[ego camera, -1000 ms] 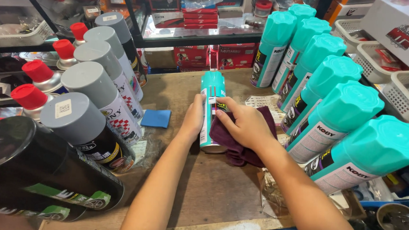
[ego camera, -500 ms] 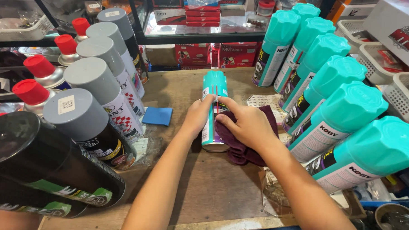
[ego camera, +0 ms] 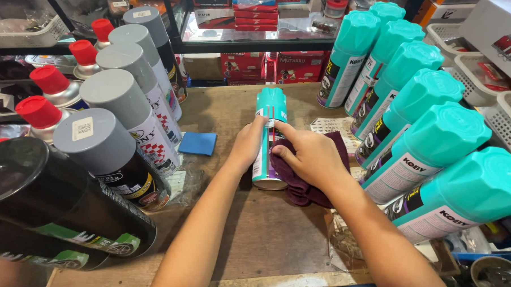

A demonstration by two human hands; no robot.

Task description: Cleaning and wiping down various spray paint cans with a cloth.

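A teal-capped spray can [ego camera: 268, 139] is held lying on its side near the middle of the wooden table [ego camera: 275, 240], its cap pointing away from the person. The left hand [ego camera: 247, 146] is laid against the can's left side, fingers closed around the body and the fingertips reaching over the top. The right hand [ego camera: 309, 155] is pressed against the can's right side with a dark maroon cloth [ego camera: 308, 188] bunched under the palm; the index finger is stretched along the can, and the cloth is clamped between hand and can. The cloth's loose end is spread on the table just beside the can's base.

A small blue square pad [ego camera: 198, 142] is seen on the table to the left, apart from the can. Further left, a row of grey-capped spray cans [ego camera: 128, 60] is stood, with red-capped cans [ego camera: 45, 96] behind them and large black cans [ego camera: 49, 204] nearest the camera. To the right, a row of teal-capped cans [ego camera: 426, 110] is lined up along the table's edge. White plastic baskets [ego camera: 495, 101] are seen beyond that row, and red boxes [ego camera: 269, 65] are stacked on shelves at the back.
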